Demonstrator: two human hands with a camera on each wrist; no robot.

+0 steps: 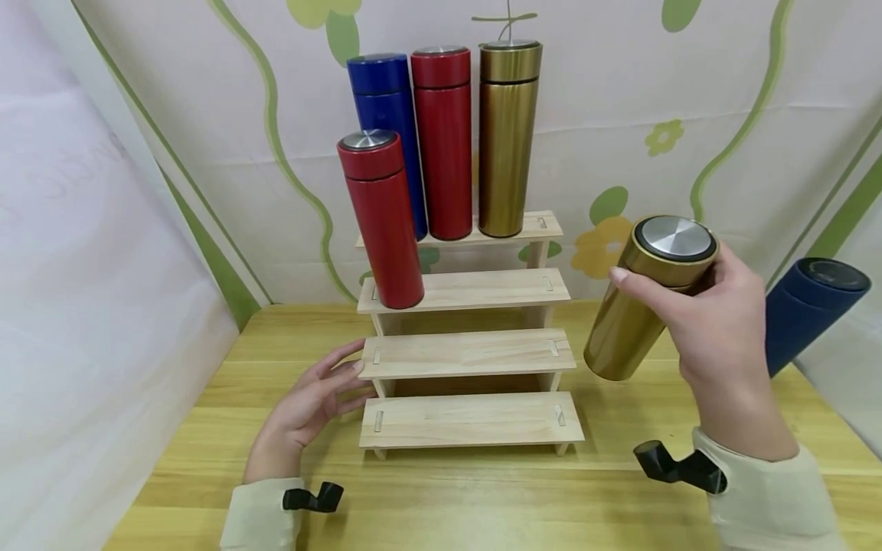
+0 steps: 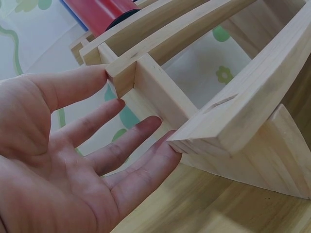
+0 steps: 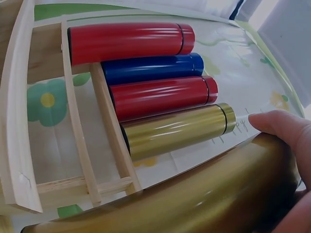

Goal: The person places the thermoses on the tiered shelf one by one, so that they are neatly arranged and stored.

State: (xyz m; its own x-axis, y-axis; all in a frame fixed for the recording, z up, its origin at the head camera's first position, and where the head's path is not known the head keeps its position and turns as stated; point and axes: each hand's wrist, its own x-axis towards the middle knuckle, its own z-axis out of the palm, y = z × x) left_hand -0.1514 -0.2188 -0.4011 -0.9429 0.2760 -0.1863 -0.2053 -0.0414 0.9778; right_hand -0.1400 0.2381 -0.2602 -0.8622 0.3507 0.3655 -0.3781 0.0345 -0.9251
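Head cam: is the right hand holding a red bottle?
No, the right hand grips a gold bottle, off to the right of the wooden rack.

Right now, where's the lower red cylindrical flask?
In the head view, the lower red cylindrical flask stands near the left end of the second-highest pale wooden step, in front of the bright blue cylindrical flask.

There are six flasks (image 1: pixel 444 164), one four-step stand (image 1: pixel 468 421), two hands (image 1: pixel 313 405).
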